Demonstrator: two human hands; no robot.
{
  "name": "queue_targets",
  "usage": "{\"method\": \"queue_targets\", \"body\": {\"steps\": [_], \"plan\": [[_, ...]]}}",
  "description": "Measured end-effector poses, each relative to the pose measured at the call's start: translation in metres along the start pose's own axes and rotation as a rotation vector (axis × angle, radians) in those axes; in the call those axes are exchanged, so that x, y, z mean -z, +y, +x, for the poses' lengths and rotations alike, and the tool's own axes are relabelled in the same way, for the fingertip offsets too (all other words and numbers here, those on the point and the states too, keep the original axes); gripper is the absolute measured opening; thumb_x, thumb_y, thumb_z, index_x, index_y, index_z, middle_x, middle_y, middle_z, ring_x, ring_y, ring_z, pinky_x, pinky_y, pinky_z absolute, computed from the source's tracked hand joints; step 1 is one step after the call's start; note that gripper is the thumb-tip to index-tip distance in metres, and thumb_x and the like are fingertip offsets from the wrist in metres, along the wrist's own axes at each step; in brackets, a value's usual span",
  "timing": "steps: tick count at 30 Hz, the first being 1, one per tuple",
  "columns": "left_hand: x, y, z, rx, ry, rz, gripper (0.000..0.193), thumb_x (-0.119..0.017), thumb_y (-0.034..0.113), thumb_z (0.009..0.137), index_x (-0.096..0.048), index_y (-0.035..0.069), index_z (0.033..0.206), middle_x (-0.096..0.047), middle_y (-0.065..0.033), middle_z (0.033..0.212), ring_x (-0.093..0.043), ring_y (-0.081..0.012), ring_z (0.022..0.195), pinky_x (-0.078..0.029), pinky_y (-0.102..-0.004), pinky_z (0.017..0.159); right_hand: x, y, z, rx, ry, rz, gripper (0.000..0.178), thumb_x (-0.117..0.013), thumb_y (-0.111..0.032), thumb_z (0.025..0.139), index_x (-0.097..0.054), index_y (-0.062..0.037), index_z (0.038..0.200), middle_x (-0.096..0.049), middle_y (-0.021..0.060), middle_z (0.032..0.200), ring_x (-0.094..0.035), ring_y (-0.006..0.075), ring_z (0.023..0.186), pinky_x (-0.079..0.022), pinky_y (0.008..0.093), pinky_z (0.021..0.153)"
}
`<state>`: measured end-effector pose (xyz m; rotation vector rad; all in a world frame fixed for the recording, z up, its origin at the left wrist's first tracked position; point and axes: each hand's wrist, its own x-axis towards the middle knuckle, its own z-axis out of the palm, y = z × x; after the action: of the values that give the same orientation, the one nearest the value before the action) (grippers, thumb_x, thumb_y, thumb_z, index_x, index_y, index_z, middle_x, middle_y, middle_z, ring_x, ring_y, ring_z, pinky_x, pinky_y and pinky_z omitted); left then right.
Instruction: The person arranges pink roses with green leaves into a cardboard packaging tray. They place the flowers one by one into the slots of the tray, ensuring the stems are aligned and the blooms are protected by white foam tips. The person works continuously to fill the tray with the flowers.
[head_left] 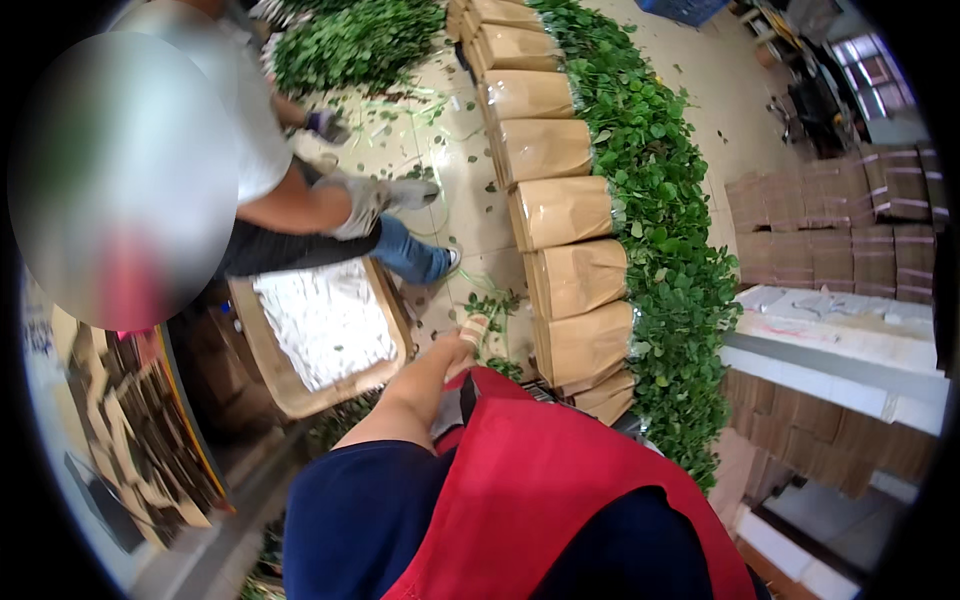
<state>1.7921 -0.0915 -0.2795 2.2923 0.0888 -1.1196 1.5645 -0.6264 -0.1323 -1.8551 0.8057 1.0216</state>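
Observation:
My left arm reaches forward from a navy sleeve, and my left hand (472, 332) is low in front of my red apron (530, 480). Pale, banded wrapping shows around its fingers, which look pressed together; whatever they hold is too small to make out. Green leafy stems (490, 303) show right beside the fingers, either touching them or on the floor behind. My right hand is out of sight, with the apron covering that area. Just right of my left hand runs a long row of brown paper-wrapped bundles (580, 280) with green leaves (660, 250) along their right side.
At left stands a person with a gloved hand (355, 208) above a tan tub (400, 345) of white pieces. A leafy heap (350, 45) lies at the back on the tiled floor (470, 215), among scattered leaves. Stacked brown cardboard (830, 255) is at right.

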Motion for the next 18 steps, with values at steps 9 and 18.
{"method": "queue_targets", "body": {"steps": [9, 18], "plan": [[-0.132, -0.144, -0.112, 0.144, -0.588, 0.361, 0.030, -0.064, 0.015, 0.080, -0.074, 0.003, 0.106, -0.072, -0.0209, 0.103, -0.072, -0.0323, 0.084, -0.058, -0.0430, 0.070, 0.030, -0.008, -0.044, 0.106, -0.053, 0.047, 0.043, -0.063, -0.034, 0.095, -0.060, -0.0014, 0.124, -0.069, 0.0099, 0.094, -0.062, 0.0174, 0.075, -0.050, 0.0354, 0.068], [-0.164, -0.104, -0.137, -0.111, -0.267, 0.438, 0.055, -0.053, 0.042, 0.087, -0.066, 0.011, 0.131, -0.059, -0.0164, 0.139, -0.045, -0.0397, 0.138, -0.015, -0.0584, 0.119, 0.001, 0.031, -0.081, 0.078, -0.023, -0.090, 0.046, -0.062, -0.036, 0.095, -0.056, -0.0043, 0.128, -0.065, 0.0104, 0.101, -0.059, 0.0197, 0.083, -0.048, 0.0394, 0.073]]}}
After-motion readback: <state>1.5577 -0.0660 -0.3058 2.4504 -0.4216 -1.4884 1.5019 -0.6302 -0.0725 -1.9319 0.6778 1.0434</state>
